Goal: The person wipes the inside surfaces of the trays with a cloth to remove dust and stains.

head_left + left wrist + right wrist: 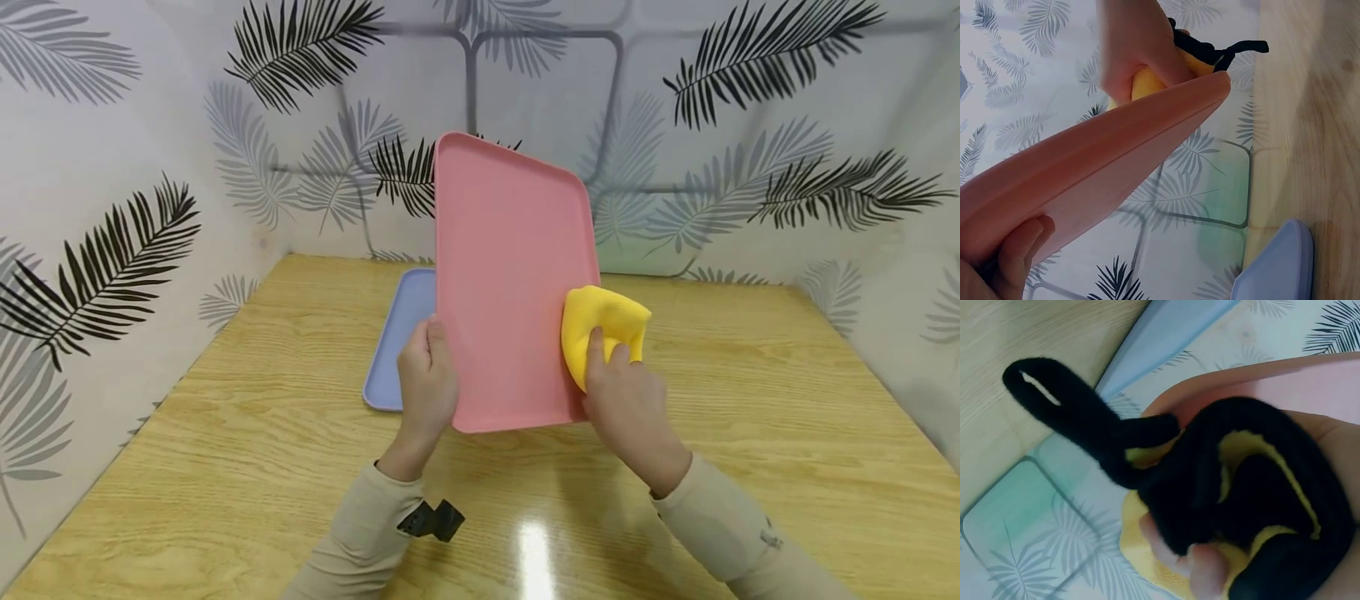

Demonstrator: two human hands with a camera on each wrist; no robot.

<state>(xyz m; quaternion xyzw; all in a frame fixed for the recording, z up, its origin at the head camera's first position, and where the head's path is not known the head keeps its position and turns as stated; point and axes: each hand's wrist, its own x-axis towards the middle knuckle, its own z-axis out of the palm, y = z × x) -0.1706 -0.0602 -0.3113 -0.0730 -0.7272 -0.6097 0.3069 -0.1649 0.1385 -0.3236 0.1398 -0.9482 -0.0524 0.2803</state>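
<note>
A pink tray (513,275) is held up at a tilt over the table, its rimmed inside toward the head view. My left hand (427,383) grips its lower left edge, with the thumb (1019,250) against the side in the left wrist view. At the lower right edge my right hand (628,408) holds a yellow cloth (611,312) bunched against the tray. In the right wrist view, black trim (1260,419) and a black hanging loop (1066,403) show on the cloth, and the fingertips (1207,569) curl round its folds.
Behind the pink tray, a blue tray (390,358) lies on the wooden table (247,433), partly hidden by it. A wall covering (637,150) with leaf patterns closes off the back and sides. A small black device (432,521) sits on the left sleeve.
</note>
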